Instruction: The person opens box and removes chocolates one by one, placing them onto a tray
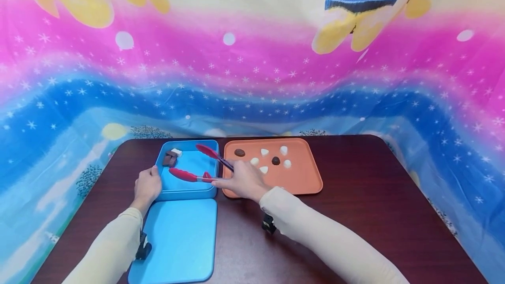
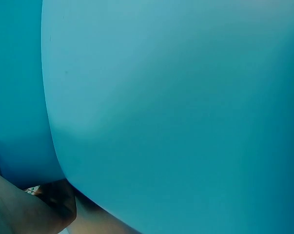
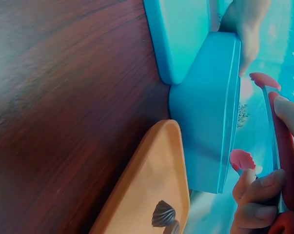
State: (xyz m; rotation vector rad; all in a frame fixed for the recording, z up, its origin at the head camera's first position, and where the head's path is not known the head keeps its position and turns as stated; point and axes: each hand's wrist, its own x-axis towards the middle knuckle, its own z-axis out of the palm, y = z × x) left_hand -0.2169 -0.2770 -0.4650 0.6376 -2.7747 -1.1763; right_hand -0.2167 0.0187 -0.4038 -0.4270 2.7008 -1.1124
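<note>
1. Right hand [image 1: 246, 181] of mine is holding the red tongs [image 1: 183, 175], with my fingers wrapped on their handles. The two red heads are spread wide apart, over the open blue box [image 1: 185, 194], and nothing is between them.
2. With my left hand [image 1: 147, 185] I hold the left wall of this box; the thumb lies at the rim and the other fingers are on the outer side, partly hidden.
3. Inside the box, in the far left part, brown pieces [image 1: 170, 159] lie together, and one white piece [image 1: 176, 152] is touching or just beside them; I cannot tell which.
4. Just to the right of the box stands the orange tray [image 1: 304, 179]. On it are several small white sweets [image 1: 264, 152], an oval brown sweet [image 1: 239, 153] near the far left corner, and a dark round sweet [image 1: 275, 161] among the white ones.
5. On my side of the box, the flat blue lid [image 1: 177, 240] lies on the dark table [image 1: 363, 196], under my left forearm.
</note>
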